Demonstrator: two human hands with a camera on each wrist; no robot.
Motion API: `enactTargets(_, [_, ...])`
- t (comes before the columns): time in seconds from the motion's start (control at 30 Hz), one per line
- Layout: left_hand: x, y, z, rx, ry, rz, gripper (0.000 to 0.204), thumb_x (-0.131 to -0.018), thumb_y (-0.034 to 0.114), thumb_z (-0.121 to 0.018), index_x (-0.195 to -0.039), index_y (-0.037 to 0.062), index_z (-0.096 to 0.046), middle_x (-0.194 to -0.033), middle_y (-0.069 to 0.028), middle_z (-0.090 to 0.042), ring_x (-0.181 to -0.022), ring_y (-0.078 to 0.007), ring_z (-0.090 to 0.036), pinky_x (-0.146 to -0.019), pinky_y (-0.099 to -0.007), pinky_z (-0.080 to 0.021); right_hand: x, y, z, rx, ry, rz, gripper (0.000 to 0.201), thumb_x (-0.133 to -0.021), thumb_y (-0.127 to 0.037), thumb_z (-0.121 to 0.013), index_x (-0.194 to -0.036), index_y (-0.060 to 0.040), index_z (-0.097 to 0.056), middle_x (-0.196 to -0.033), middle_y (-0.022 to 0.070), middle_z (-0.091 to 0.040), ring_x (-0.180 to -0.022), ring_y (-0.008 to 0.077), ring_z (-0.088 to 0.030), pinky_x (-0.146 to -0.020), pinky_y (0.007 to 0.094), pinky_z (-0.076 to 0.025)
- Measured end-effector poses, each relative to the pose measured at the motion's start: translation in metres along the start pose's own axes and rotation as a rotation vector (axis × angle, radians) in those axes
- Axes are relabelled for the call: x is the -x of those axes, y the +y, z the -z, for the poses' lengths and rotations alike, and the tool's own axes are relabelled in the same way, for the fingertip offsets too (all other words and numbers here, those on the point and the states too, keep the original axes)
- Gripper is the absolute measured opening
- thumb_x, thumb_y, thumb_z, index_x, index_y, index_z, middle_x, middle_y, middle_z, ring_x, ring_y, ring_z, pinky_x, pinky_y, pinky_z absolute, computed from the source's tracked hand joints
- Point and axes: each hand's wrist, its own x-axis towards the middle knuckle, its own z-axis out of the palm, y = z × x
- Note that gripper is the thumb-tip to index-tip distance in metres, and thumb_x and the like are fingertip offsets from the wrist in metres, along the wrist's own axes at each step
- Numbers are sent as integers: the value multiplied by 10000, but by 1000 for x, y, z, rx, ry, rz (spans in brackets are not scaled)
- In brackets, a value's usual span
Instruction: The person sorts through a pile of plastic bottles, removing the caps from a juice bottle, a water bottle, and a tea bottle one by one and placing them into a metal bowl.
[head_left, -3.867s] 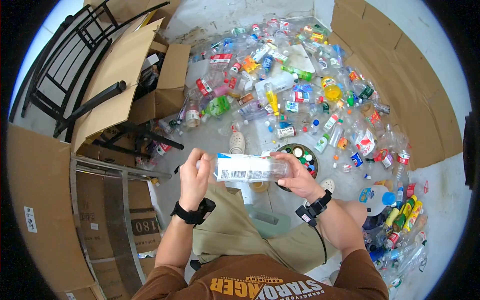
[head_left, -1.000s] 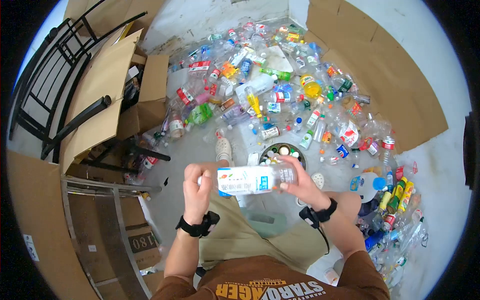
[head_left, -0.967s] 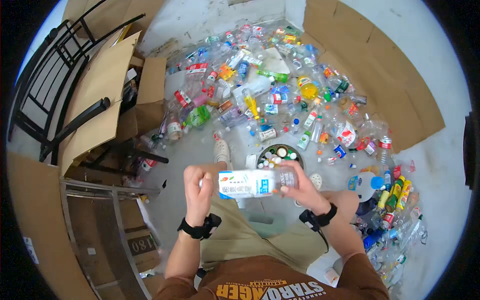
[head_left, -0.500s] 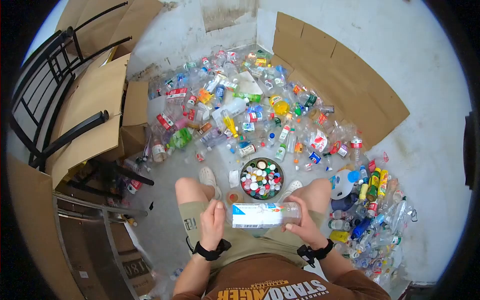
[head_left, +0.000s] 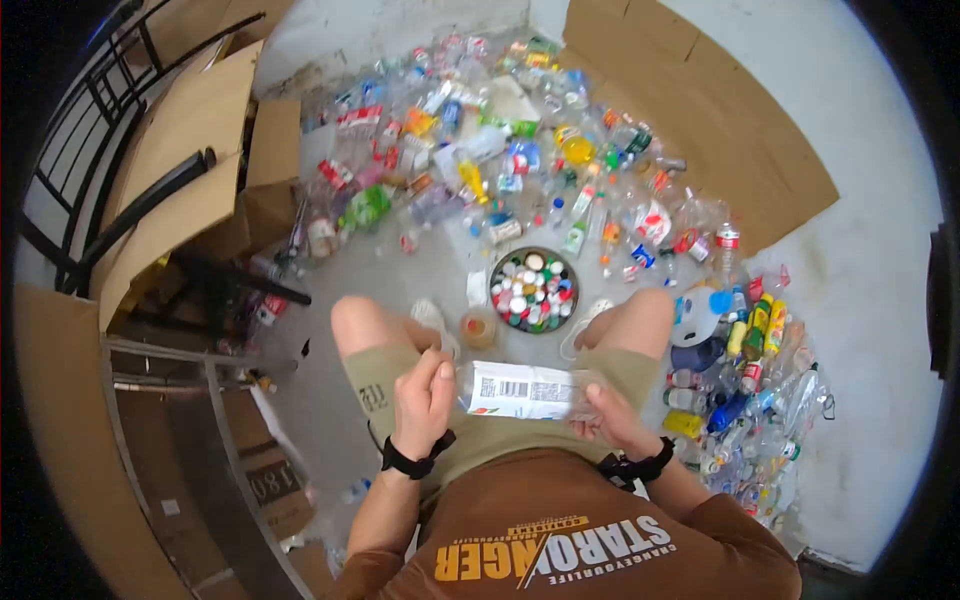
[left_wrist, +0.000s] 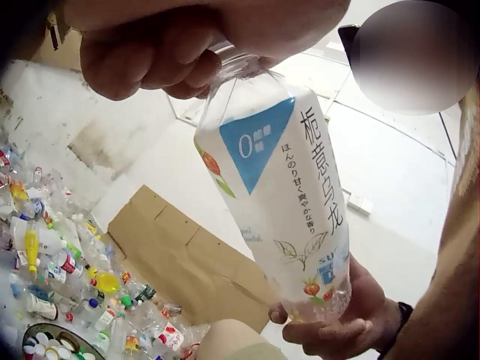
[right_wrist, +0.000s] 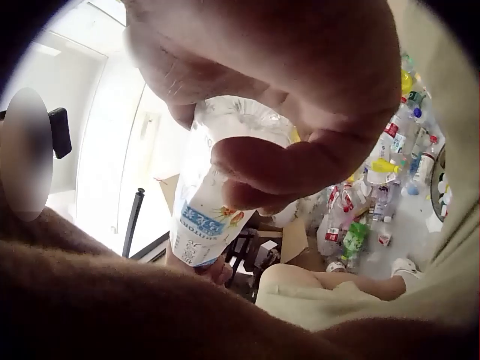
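Note:
A clear plastic bottle with a white label lies sideways over the person's lap, its barcode facing up in the head view. The left hand grips its neck end, with fingers curled round the neck in the left wrist view and the cap hidden. At the base end, the right hand holds the bottle between thumb and fingers. A blue triangle and printed characters show on the label from the left wrist. Beyond the bottle, a dark round bowl full of loose caps stands on the floor.
Many plastic bottles are heaped along the far wall, with more at the right. Cardboard leans at the back right. A black metal frame and cardboard boxes stand left. A tan round thing sits beside the bowl.
Both hands have lowered the bottle towards the lap, and it has rolled so its barcode faces up. The head view shifted, bringing the bowl of caps fully into sight. Both hands keep their hold.

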Motion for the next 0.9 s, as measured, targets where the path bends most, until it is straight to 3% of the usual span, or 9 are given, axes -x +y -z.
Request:
enactTargets(0.2, [17, -12, -6, 6, -21, 23, 146, -930, 125, -525, -858, 15, -587, -585, -115, -487, -511, -213, -490, -509, -332, -392, 6, 12, 0, -20, 34, -18, 547, -973, -499, -429, -1297, -60, -395, -905, 47, -600, -644, 99, -558, -516, 209, -445])
enactTargets(0.3, [13, -11, -9, 8, -50, 25, 145, -929, 126, -527, -856, 15, -588, -600, -121, -502, -518, -233, -492, -517, -338, -402, 5, 22, 13, -33, -19, -15, 587, -964, -499, -452, -1349, -68, -351, -998, 67, -589, -716, 116, -577, -558, 227, -470])
enactTargets(0.4, [6, -2, -12, 16, -54, 29, 155, -933, 134, -527, -859, 9, -584, -611, -132, -506, -525, -247, -497, -521, -348, -405, 7, 10, 0, -87, 51, 134, 604, -947, -453, -520, -1371, -70, -321, -1089, 81, -555, -824, 140, -589, -603, 254, -488])
enactTargets(0.5, [2, -1, -16, 17, -58, 119, 168, -937, 140, -527, -852, 3, -574, -615, -148, -507, -532, -264, -511, -523, -361, -405, 2, 11, -10, -15, 247, 451, 632, -923, -398, -580, -1380, -64, -299, -1137, 87, -528, -895, 159, -577, -640, 277, -495])
enactTargets(0.6, [0, -7, -17, 34, -57, 222, 183, -947, 144, -514, -842, 2, -564, -611, -162, -505, -539, -287, -526, -524, -368, -402, -9, 0, -8, 265, 267, 678, 620, -910, -355, -608, -1365, -58, -311, -1108, 85, -536, -821, 156, -586, -579, 260, -484])
enactTargets(0.73, [-3, -3, -14, -7, -67, 116, 205, -947, 154, -503, -820, 4, -560, -622, -163, -519, -553, -321, -540, -530, -379, -411, -7, -1, 3, -222, 148, 111, 507, -932, -421, -558, -1279, -78, -419, -1007, 88, -592, -689, 157, -582, -460, 227, -416])
enactTargets(0.8, [-9, -9, -9, -74, -85, -178, 183, -938, 159, -509, -848, 9, -564, -638, -155, -534, -566, -332, -551, -537, -395, -421, -12, 2, 15, -421, 71, -129, 455, -947, -452, -521, -1225, -96, -473, -950, 88, -618, -635, 159, -575, -416, 217, -375])
enactTargets(0.83, [-13, -12, -6, -108, -93, -328, 174, -934, 162, -513, -862, 12, -566, -646, -150, -542, -573, -337, -556, -540, -403, -426, -13, -1, 14, -428, 95, -157, 444, -951, -465, -506, -1211, -105, -486, -932, 87, -625, -628, 160, -573, -414, 215, -369])
enactTargets(0.9, [-18, -14, -5, -83, -71, -367, 210, -956, 193, -482, -908, 2, -553, -694, -139, -569, -597, -316, -566, -574, -377, -443, -13, -5, 11, -444, 146, -213, 430, -961, -491, -475, -1182, -123, -512, -898, 85, -639, -612, 162, -568, -410, 213, -357])
